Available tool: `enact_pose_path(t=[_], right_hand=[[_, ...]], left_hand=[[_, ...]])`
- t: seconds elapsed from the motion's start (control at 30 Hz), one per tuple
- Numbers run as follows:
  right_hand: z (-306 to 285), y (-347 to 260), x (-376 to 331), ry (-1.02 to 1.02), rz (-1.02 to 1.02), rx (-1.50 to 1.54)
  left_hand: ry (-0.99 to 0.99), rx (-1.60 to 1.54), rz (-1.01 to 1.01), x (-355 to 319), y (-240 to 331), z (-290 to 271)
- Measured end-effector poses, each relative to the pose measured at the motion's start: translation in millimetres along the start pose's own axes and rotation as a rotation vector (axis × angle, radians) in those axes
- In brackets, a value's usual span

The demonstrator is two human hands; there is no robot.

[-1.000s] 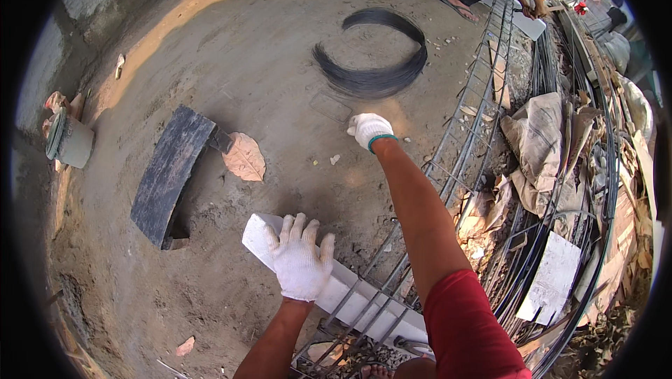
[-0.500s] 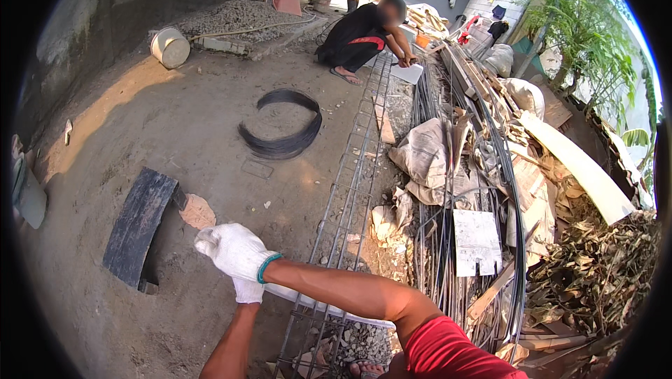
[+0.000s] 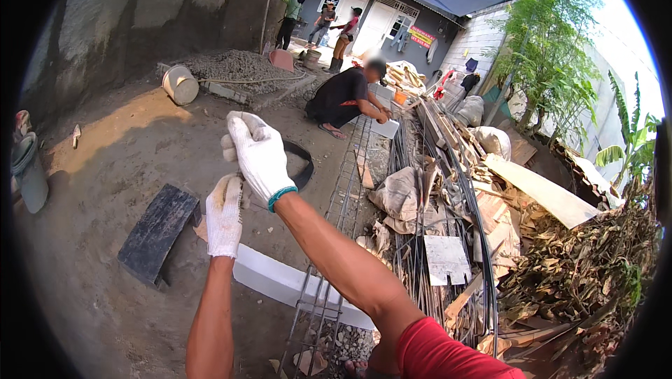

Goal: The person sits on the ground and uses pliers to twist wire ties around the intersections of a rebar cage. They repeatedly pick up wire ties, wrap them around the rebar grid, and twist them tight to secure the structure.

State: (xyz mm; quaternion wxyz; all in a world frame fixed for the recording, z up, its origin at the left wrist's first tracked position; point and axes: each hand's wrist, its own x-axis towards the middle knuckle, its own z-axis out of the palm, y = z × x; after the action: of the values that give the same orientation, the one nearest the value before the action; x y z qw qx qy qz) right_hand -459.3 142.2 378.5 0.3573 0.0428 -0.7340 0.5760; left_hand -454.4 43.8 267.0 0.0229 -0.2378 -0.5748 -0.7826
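Note:
My right hand [image 3: 259, 158], in a white knit glove with a teal cuff, is raised over the ground, its fingers curled in. Just below and to its left is my left hand [image 3: 225, 219], also gloved, its fingers bent together. Whatever either hand may hold is too small or hidden to make out. Beneath my forearms, a long white block [image 3: 276, 279] lies under one end of a narrow steel rebar cage [image 3: 323, 288]. Partly behind my right hand lies a coil of dark wire [image 3: 302, 176]. A low black wooden stool [image 3: 159, 232] stands left of my left hand.
A person [image 3: 343, 99] squats at the far end of the cage. Rebar rods [image 3: 409, 267], sacks [image 3: 399, 193], boards [image 3: 539, 190] and dry leaves [image 3: 560, 281] crowd the right. A bucket [image 3: 180, 85] lies by the gravel heap [image 3: 238, 71]. Several people stand farther back.
Both hands have risen, and the right has moved up and away from the left. My view has tilted up, bringing in the blue tarp and house front. More of the white block shows.

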Motion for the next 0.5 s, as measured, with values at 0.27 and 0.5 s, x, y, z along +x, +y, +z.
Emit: enact_pose_path(t=[0.27,0.5], right_hand=[[-23.8,0.4,-107.3,-0.389,0.743,-0.115],[-100.7,18.2,-1.5,0.234,0.537,0.794]], left_hand=[[0.481,-0.834,0.032,19.8,50.8,-26.4],[0.325,-0.865,-0.407,-5.6,37.9,14.7]])
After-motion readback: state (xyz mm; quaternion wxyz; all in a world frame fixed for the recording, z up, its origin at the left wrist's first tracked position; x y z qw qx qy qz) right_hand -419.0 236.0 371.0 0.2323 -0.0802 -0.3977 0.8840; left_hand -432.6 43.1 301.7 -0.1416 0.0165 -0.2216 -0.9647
